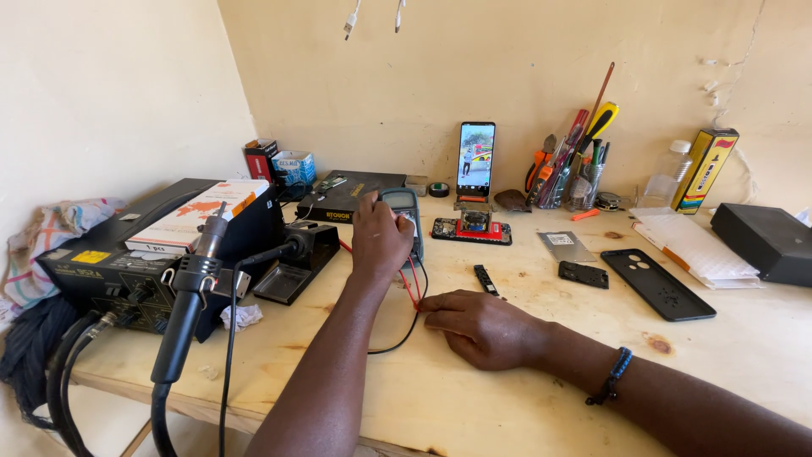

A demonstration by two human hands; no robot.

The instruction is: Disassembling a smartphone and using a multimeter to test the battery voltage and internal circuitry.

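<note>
Under left-hand fingers, multimeter stands.

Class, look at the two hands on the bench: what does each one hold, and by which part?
The left hand grips the multimeter around its body. The right hand pinches the red and black probe leads at the fingertips, pressed to the wooden bench.

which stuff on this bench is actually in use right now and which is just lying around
In use:
- multimeter, under the left hand
- red and black test leads, at the right hand

Lying about:
- opened phone
- upright phone
- black phone cover
- hot-air handle
- tool cup
- tape roll
</note>
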